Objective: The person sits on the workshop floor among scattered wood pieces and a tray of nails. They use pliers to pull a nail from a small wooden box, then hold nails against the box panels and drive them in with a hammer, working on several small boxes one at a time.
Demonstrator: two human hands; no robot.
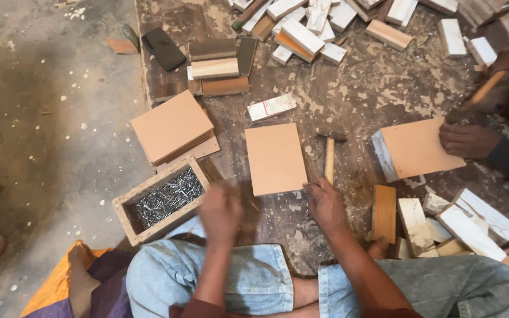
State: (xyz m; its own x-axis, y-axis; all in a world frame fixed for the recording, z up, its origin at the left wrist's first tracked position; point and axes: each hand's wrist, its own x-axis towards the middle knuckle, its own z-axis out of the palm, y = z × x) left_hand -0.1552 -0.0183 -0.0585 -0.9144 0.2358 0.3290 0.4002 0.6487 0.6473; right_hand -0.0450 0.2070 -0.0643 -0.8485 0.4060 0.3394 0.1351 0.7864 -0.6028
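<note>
1. The right hand (325, 203) is clenched round the foot of a hammer's wooden handle (329, 160); the shaft runs straight away from the fingers to the dark head (331, 136).
2. One loose tan board (275, 158) lies flat on the worn wooden work board (360, 88), just left of the hammer and touching neither hand.
3. The left hand (219, 212) is blurred, hanging between the tan board and the nail box; whether its fingers are curled or loose I cannot tell.
4. One open wooden box (161, 199) heaped with grey nails sits at the work board's near left edge, just beside that hand.
5. One stack of tan boards (172, 126) lies behind the box.
6. Right of the hammer hand, one brown block (384, 212) stands on edge, with several white-faced offcuts (472, 221) beside it.
7. Across the work board another person's hand (466, 140) presses on a second tan panel (416, 147), while their other hand grips a hammer handle (487, 87).
8. A heap of white and brown blocks (307, 26), too many to count, covers the far edge.
9. One dark phone (163, 48) lies at the far left corner.
</note>
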